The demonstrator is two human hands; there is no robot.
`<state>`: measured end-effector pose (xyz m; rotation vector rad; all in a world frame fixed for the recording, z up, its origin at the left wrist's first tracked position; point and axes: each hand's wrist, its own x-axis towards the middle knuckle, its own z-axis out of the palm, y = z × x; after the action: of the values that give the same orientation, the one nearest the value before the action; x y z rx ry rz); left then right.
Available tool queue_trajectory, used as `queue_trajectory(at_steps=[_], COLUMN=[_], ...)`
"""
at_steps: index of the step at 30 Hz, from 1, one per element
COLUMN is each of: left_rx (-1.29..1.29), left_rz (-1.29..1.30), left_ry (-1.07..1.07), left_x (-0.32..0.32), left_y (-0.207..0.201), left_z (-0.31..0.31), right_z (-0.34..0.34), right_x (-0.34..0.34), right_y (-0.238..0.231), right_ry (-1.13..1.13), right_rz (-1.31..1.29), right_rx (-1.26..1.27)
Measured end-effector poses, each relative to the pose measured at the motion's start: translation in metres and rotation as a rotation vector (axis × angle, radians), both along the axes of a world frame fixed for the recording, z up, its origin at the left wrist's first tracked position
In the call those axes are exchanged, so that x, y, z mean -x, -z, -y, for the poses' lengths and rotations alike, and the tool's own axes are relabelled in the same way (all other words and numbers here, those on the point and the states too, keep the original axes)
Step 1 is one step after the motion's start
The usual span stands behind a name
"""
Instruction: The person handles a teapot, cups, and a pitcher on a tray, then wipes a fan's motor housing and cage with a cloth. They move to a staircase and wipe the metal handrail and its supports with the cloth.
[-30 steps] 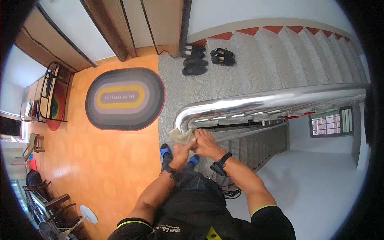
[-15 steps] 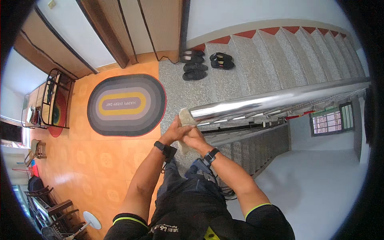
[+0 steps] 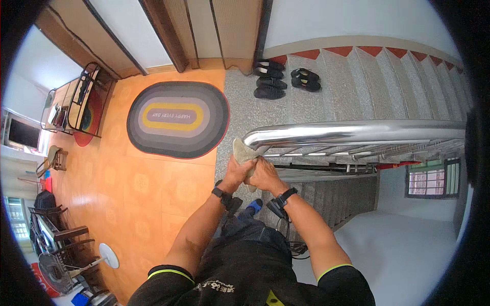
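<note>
A beige cloth [image 3: 244, 150] is bunched against the curved end of a shiny steel handrail [image 3: 332, 132]. My left hand [image 3: 238, 172] is closed on the cloth, on its left side. My right hand [image 3: 265, 174] is curled close beside it, also gripping the cloth where it lies against the rail's end; part of the cloth shows below, between the hands. The fingers' undersides and the piece of rail behind them are hidden.
Grey stone steps [image 3: 342, 81] rise to the right, and lower steps [image 3: 337, 199] lie beyond the railing. Several black shoes [image 3: 270, 81] stand near the top. An oval mat [image 3: 178, 120] lies on orange tiles. A pedestal fan [image 3: 56, 273] stands at lower left.
The view has shifted, and the rail's curved end shows more. My right hand has moved from overlapping my left hand to beside it. The cloth stays in my grip.
</note>
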<state>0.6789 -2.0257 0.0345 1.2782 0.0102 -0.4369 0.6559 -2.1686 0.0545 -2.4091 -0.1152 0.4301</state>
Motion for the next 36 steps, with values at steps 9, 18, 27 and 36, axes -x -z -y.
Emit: queue_trajectory(at_steps=[9, 18, 27, 36], left_rx=[-0.043, -0.008, 0.093, 0.332], left_rz=[-0.085, -0.167, -0.520, -0.482], left_ry=[-0.201, -0.207, 0.060, 0.071], left_x=[0.047, 0.067, 0.068, 0.055], left_y=[0.019, 0.025, 0.021, 0.017], left_z=[0.024, 0.036, 0.028, 0.010], right_z=[0.025, 0.044, 0.062, 0.057], right_x=[0.025, 0.032, 0.027, 0.005], right_y=[0.026, 0.040, 0.038, 0.020], right_ry=[-0.102, -0.131, -0.160, -0.273], right_rz=[0.245, 0.301, 0.140, -0.094], right_rx=[0.049, 0.040, 0.075, 0.133])
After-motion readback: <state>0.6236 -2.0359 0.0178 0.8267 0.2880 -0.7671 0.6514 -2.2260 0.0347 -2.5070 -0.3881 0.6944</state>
